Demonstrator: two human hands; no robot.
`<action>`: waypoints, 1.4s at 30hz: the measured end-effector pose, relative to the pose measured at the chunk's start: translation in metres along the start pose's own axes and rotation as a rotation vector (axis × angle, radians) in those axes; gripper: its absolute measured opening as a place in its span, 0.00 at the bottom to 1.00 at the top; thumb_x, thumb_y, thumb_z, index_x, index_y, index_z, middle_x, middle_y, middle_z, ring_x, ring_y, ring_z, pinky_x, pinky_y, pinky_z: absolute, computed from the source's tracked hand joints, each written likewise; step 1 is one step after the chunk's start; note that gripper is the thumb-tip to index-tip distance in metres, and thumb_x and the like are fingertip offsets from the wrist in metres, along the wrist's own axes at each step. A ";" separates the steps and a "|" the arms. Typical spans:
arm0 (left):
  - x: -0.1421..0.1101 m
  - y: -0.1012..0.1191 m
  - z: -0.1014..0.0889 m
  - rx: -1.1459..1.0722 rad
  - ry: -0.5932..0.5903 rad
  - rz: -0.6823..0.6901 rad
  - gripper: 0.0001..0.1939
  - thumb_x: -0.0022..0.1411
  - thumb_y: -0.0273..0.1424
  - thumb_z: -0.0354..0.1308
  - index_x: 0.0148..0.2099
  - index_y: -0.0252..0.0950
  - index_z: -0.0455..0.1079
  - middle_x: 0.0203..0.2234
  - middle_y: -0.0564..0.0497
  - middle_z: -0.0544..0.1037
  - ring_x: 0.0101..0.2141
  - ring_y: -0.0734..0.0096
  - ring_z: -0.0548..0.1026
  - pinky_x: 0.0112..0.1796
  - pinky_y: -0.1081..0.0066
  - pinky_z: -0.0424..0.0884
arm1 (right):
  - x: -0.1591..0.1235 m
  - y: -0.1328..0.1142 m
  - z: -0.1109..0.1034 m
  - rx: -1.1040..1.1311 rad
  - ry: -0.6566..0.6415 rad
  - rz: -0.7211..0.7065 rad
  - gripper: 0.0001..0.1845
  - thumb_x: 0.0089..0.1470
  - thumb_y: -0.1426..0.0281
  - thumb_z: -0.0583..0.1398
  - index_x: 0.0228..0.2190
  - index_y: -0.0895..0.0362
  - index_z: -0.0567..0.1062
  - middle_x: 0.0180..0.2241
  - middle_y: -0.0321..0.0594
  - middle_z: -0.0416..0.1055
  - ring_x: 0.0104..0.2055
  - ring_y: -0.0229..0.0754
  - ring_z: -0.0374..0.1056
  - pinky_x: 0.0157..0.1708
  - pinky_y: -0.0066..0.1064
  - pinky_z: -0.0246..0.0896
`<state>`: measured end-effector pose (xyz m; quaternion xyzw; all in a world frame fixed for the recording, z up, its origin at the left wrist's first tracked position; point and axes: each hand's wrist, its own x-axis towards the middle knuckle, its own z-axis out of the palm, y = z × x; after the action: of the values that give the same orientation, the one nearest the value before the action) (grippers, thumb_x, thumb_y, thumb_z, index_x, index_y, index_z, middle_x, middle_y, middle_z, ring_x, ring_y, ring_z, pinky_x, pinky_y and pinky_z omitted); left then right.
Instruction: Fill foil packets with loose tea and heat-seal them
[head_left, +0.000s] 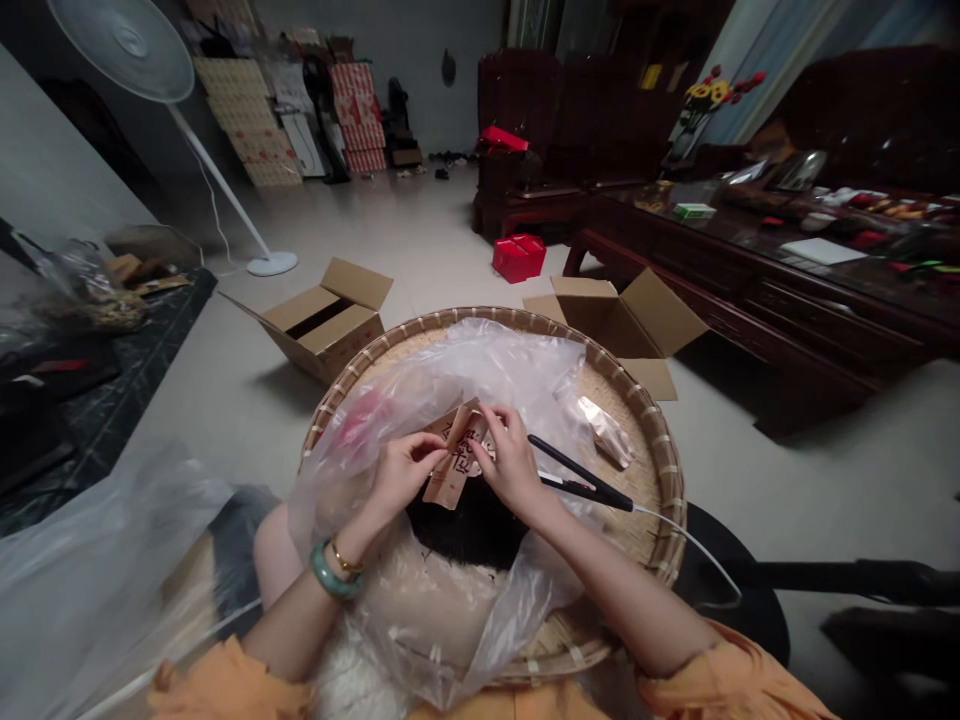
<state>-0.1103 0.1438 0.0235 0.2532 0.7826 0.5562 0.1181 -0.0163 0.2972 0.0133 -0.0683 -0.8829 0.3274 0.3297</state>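
Note:
Both hands pinch a small copper-brown packet (448, 487) with black handwriting-style characters, held tilted at the middle of a round woven bamboo tray (671, 450). My left hand (405, 470), with a green bangle and a gold-coloured band at the wrist, grips its left edge. On the opposite side, my right hand (514, 460) has thumb and fingers at the upper right edge. Below the packet, dark loose material (472, 530) lies in a large clear plastic bag (517, 360). A black hinged clamp-like tool (592, 485) with a white cord rests right of my right hand.
A shiny copper-coloured packet (609, 432) lies on the tray's right side. Open cardboard boxes stand beyond the tray, one at left (330, 325) and one at right (611, 320). Farther off are a red box (519, 258), a dark wooden table (697, 250) and a standing fan (225, 185).

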 end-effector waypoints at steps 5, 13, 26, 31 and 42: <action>0.002 0.000 0.001 -0.010 0.033 -0.028 0.08 0.46 0.32 0.62 0.29 0.34 0.76 0.24 0.50 0.80 0.26 0.70 0.76 0.30 0.73 0.72 | 0.000 0.004 0.001 -0.016 0.017 -0.103 0.23 0.59 0.73 0.54 0.56 0.56 0.65 0.47 0.50 0.65 0.49 0.47 0.64 0.48 0.40 0.66; 0.002 -0.004 0.001 -0.027 0.012 -0.068 0.09 0.46 0.33 0.62 0.29 0.33 0.75 0.25 0.49 0.80 0.26 0.69 0.76 0.29 0.73 0.72 | 0.002 0.011 -0.001 -0.029 0.021 -0.158 0.16 0.61 0.72 0.52 0.49 0.56 0.71 0.47 0.48 0.68 0.49 0.44 0.65 0.48 0.38 0.65; 0.016 0.004 0.002 0.411 0.001 0.337 0.10 0.59 0.29 0.57 0.42 0.37 0.76 0.39 0.46 0.79 0.42 0.62 0.74 0.45 0.63 0.69 | 0.021 0.012 -0.012 0.042 -0.066 -0.088 0.09 0.58 0.71 0.57 0.31 0.58 0.77 0.32 0.44 0.73 0.36 0.43 0.67 0.38 0.33 0.64; 0.013 0.008 0.005 0.272 -0.051 0.247 0.13 0.62 0.32 0.53 0.43 0.37 0.77 0.40 0.46 0.81 0.38 0.63 0.78 0.41 0.66 0.72 | 0.019 0.008 -0.016 0.259 -0.234 0.156 0.07 0.55 0.70 0.58 0.33 0.58 0.76 0.31 0.41 0.76 0.34 0.42 0.71 0.36 0.32 0.65; 0.009 0.038 -0.014 0.076 -0.419 0.021 0.18 0.60 0.41 0.55 0.47 0.37 0.77 0.41 0.49 0.80 0.40 0.60 0.78 0.41 0.68 0.72 | 0.011 0.000 -0.030 0.520 -0.351 0.109 0.12 0.56 0.71 0.56 0.37 0.56 0.78 0.35 0.39 0.78 0.38 0.41 0.73 0.40 0.31 0.65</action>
<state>-0.1146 0.1472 0.0644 0.3756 0.7588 0.4626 0.2629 -0.0059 0.3168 0.0369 0.0286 -0.8080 0.5661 0.1610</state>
